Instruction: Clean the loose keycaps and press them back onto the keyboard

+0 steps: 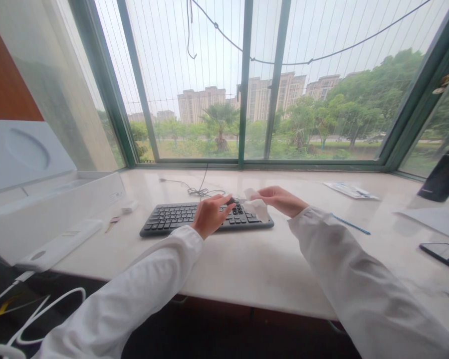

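Note:
A black keyboard [172, 218] lies on the pale stone sill counter [247, 259], its cable running back toward the window. My left hand [209, 215] hovers over the keyboard's right part, fingers curled in a pinch on a small dark piece, perhaps a keycap. My right hand [280, 199] is just right of it, closed on a crumpled white tissue [256, 207] that hangs over the keyboard's right end. Both arms wear white sleeves.
An open white box [56, 199] and a white flat device [60, 244] sit at the left, with white cables below. A blue pen [349, 225], papers [349, 190], a black object [443, 175] and a phone [445, 254] lie at the right. The window frame rises behind.

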{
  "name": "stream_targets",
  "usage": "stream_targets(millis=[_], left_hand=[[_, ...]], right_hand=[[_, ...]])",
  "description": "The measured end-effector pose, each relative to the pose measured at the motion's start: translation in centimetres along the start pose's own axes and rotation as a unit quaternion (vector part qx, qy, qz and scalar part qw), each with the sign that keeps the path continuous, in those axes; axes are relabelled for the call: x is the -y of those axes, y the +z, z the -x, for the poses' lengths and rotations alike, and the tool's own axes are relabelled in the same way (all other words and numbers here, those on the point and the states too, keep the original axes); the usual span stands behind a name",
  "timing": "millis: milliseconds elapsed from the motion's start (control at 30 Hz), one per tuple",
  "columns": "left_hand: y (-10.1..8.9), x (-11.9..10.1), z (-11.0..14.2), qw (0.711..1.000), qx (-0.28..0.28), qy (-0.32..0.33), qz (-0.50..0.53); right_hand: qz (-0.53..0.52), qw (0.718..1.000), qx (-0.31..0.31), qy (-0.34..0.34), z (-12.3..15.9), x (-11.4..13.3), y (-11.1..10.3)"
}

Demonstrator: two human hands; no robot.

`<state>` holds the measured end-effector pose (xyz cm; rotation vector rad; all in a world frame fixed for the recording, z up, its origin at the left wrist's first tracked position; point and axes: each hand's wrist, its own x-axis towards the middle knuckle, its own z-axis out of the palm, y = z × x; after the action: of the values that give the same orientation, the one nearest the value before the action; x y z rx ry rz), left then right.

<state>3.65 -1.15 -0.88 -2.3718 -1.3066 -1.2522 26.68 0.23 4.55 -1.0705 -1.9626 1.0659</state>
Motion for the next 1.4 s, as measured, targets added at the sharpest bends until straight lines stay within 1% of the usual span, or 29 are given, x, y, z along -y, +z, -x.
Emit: stream_targets(millis=[67, 100, 133, 200, 233, 267, 333, 400, 433, 467, 600, 700, 800, 900, 1100, 1200, 1300, 1400], left_hand=[[0.1, 0.0, 0.0, 1.0, -0.002, -0.003, -0.005], [0.1, 0.0, 0.0, 1.0, -0.002, -0.002, -0.008], [0.1, 0.0, 0.0, 1.0, -0.001, 0.0, -0.012], [0.2, -0.1, 0.0, 1.0, 0.0, 0.006, -0.019], [0.2, -0.1, 0.0, 1.0, 0.0, 0.008, -0.021], [0.2, -0.2, 0.0, 1.0, -0.001, 0.008, -0.024], [0.1, -0.2, 0.0, 0.999, 0.0, 0.008, -0.031], [0.1, -0.2, 0.1, 0.999, 0.007, 0.01, -0.041], [0.2, -0.2, 0.1, 0.999, 0.013, 0.012, -0.046], [0.2, -0.3, 0.1, 0.998, 0.017, 0.013, -0.051], [0.5, -0.3, 0.2, 0.999, 0.016, 0.015, -0.04], [0.5, -0.3, 0.3, 1.0, 0.007, 0.012, -0.001], [0.3, -0.2, 0.2, 0.999, 0.006, 0.012, 0.052], [0.1, -0.1, 0.1, 0.996, 0.022, 0.017, 0.09], [-0.2, -0.4, 0.0, 0.99, 0.029, 0.008, 0.136], [-0.3, -0.6, 0.0, 0.985, 0.044, -0.005, 0.166], [-0.4, -0.7, 0.0, 0.979, 0.061, -0.016, 0.196], [-0.4, -0.7, 0.0, 0.977, 0.053, -0.022, 0.205]], right_hand=[[0.059, 0.993, 0.097, 0.044, 0.9, 0.1, -1.6], [0.073, 0.986, 0.131, 0.066, 1.2, 0.0, -2.3], [0.078, 0.981, 0.153, 0.087, 1.6, -0.1, -2.8], [0.075, 0.976, 0.169, 0.114, 1.9, -0.5, -3.6], [0.074, 0.977, 0.162, 0.117, 1.8, -0.7, -3.7], [0.078, 0.98, 0.142, 0.112, 1.6, -0.9, -3.8], [0.094, 0.99, 0.065, 0.08, 1.0, -1.2, -3.3], [0.106, 0.993, -0.032, 0.036, 0.1, -1.4, -2.0], [0.109, 0.992, -0.068, 0.017, -0.3, -1.5, -1.2], [0.108, 0.991, -0.08, 0.003, -0.7, -1.6, -0.2], [0.062, 0.995, -0.069, -0.02, -1.5, -1.6, 3.4], [0.019, 0.998, -0.063, -0.016, -1.6, -1.5, 4.5], [-0.009, 0.997, -0.072, 0.016, -1.4, -1.2, 4.3], [-0.022, 0.996, -0.075, 0.035, -1.1, -0.8, 3.8], [-0.002, 0.998, -0.056, 0.02, -0.8, -0.6, 3.4], [0.012, 0.998, -0.06, 0.012, -0.8, -0.7, 3.2], [0.013, 0.999, -0.05, 0.01, -0.8, -1.0, 3.0], [-0.003, 0.999, -0.037, 0.01, -0.9, -1.1, 3.0]])
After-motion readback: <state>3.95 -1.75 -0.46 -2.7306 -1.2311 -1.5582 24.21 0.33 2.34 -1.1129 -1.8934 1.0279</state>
